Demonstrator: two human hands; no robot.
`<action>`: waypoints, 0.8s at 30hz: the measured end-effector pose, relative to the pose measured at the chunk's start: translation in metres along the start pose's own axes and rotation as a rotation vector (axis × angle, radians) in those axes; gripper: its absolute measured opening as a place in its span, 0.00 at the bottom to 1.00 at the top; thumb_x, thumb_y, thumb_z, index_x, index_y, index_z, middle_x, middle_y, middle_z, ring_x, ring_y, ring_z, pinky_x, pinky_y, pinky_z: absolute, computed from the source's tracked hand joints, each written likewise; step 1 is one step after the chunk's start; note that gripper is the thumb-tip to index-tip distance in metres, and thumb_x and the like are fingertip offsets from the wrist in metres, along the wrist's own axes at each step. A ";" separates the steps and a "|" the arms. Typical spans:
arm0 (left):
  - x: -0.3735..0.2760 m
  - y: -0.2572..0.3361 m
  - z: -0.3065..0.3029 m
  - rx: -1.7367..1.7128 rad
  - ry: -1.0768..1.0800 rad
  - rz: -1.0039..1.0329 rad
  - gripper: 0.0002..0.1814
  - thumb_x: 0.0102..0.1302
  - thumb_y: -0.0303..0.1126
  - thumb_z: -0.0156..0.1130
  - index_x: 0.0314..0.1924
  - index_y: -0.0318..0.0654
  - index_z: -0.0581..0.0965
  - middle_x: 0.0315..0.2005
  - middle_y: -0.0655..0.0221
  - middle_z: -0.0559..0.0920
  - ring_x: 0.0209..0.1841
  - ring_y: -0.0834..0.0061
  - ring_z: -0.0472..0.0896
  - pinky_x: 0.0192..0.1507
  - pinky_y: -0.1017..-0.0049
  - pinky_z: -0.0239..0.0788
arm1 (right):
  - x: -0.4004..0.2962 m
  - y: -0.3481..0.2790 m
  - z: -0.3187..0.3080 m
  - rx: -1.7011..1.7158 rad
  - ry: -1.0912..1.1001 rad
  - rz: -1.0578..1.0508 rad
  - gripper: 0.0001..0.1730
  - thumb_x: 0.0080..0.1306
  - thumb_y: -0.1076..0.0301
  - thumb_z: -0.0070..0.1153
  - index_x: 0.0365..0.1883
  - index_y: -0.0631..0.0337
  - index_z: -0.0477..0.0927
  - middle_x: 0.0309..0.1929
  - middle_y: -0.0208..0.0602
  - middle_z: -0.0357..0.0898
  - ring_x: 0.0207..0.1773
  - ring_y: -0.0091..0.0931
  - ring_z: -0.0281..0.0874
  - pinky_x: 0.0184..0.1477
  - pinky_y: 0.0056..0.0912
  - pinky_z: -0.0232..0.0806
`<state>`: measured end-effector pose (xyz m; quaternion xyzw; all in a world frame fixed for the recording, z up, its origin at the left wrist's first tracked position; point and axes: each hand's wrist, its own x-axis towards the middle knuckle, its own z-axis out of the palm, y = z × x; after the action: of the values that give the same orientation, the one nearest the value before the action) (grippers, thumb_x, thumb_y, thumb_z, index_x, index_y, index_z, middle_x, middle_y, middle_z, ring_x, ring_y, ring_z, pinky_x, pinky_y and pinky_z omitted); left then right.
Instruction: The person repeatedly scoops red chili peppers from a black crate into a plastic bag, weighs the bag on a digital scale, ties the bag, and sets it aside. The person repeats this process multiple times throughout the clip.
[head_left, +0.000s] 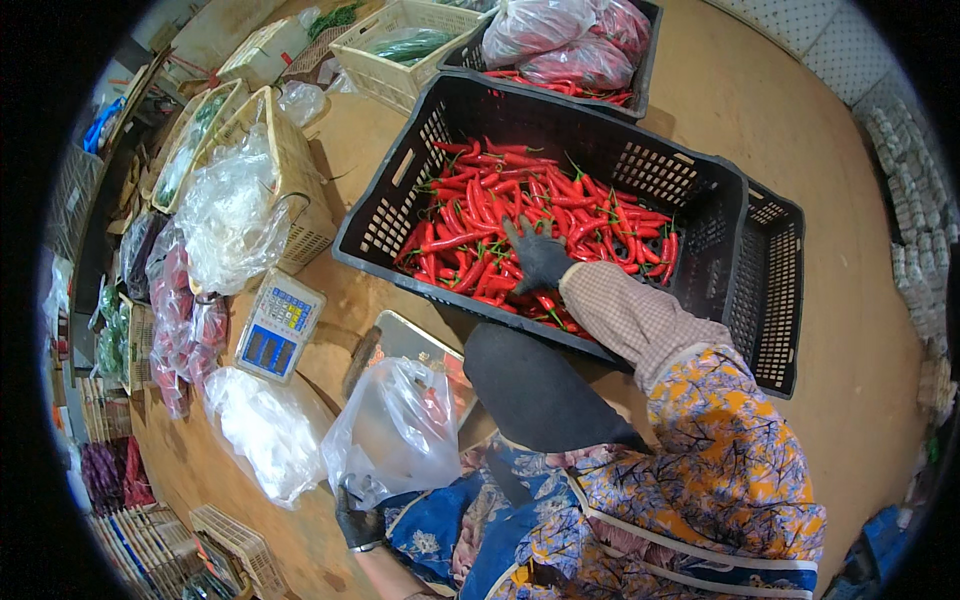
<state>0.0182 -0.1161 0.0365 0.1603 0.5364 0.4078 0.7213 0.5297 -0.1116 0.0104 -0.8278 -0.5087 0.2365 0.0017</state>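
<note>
Red chili peppers (495, 202) with green stems lie heaped in a black perforated plastic crate (652, 135). My right hand (540, 255), in a dark glove, rests on the heap with its fingers spread; whether it grips any pepper cannot be told. At the lower left, my left hand (358, 517), gloved too, holds the edge of a clear plastic bag (397, 435). The bag lies over part of a scale platform (409, 341), with some red showing through it. Left of the platform is the scale's display and keypad unit (280, 326).
Another black crate (772, 285) shows beside and beneath the pepper crate. A crate with bagged peppers (577, 45) stands beyond. Cream crates (300, 195) and clear plastic bags (232, 210) are at left. White plastic bags (270, 435) lie near the scale. A black seat (547, 390) is before my body.
</note>
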 end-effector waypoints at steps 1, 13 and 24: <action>-0.002 0.000 -0.002 0.018 0.010 0.009 0.15 0.63 0.37 0.45 0.44 0.35 0.69 0.39 0.62 0.73 0.41 0.64 0.72 0.44 0.65 0.66 | -0.006 0.000 0.005 -0.001 0.020 0.005 0.65 0.35 0.49 0.67 0.63 0.49 0.36 0.64 0.46 0.40 0.62 0.53 0.41 0.51 0.66 0.49; -0.006 0.000 0.004 0.003 -0.134 0.048 0.16 0.62 0.40 0.46 0.43 0.35 0.68 0.37 0.65 0.73 0.38 0.66 0.72 0.41 0.68 0.66 | -0.010 0.035 0.037 -0.066 0.157 -0.105 0.57 0.28 0.56 0.68 0.57 0.60 0.53 0.50 0.48 0.61 0.50 0.46 0.62 0.46 0.49 0.61; 0.000 0.028 0.046 0.180 -0.033 0.239 0.19 0.62 0.47 0.46 0.42 0.38 0.70 0.36 0.66 0.73 0.30 0.73 0.72 0.34 0.75 0.66 | -0.011 0.050 0.032 -0.002 0.168 -0.054 0.43 0.31 0.64 0.66 0.48 0.60 0.61 0.45 0.47 0.65 0.45 0.42 0.68 0.41 0.45 0.66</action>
<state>0.0486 -0.0898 0.0724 0.2937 0.5360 0.4385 0.6589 0.5554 -0.1528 -0.0261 -0.8307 -0.5292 0.1657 0.0501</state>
